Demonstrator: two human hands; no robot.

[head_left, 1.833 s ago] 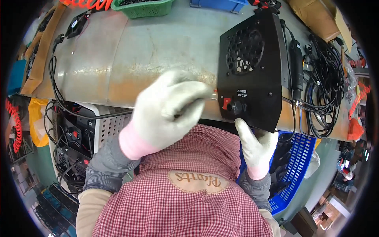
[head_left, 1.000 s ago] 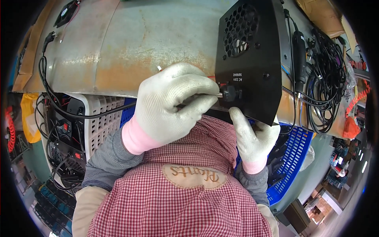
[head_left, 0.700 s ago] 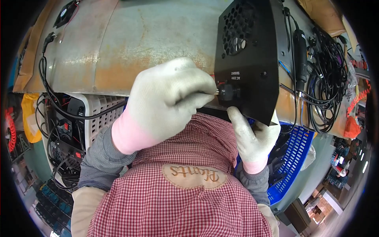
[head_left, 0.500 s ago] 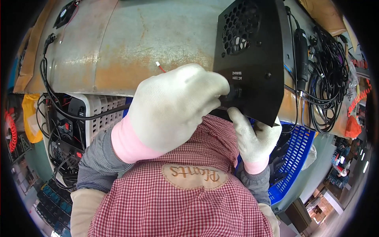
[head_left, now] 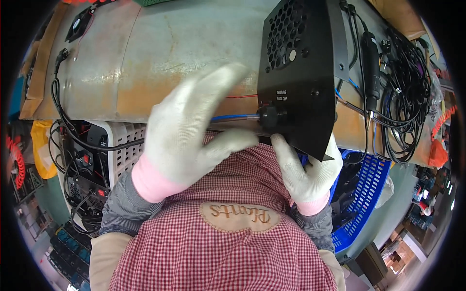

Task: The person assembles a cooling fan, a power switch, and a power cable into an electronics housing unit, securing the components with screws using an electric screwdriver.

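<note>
A black metal panel (head_left: 302, 72) with a honeycomb vent stands tilted on the bench to the right of centre. My right hand (head_left: 310, 177), in a white glove, is closed on its lower edge, thumb in front and fingers partly hidden behind. A black round cable fitting (head_left: 268, 116) sits low on the panel. Blue wire (head_left: 230, 117) and a grey sheath run left from it, passing behind my left hand (head_left: 182, 131). That gloved hand is just left of the fitting, thumb and fingers spread apart, fingertips blurred. A thin red wire (head_left: 242, 96) lies above.
A black power cable (head_left: 55, 92) with a plug hangs over the bench's left edge, above a white basket (head_left: 128, 133) of black devices. A blue basket (head_left: 361, 199) stands at right. Coiled black cables (head_left: 405, 97) and a black hand tool (head_left: 371, 63) lie beyond the panel.
My left hand has come off the fitting, moved left and spread its fingers, uncovering the fitting and blue wire. The panel has turned and shifted slightly left, still in my right hand.
</note>
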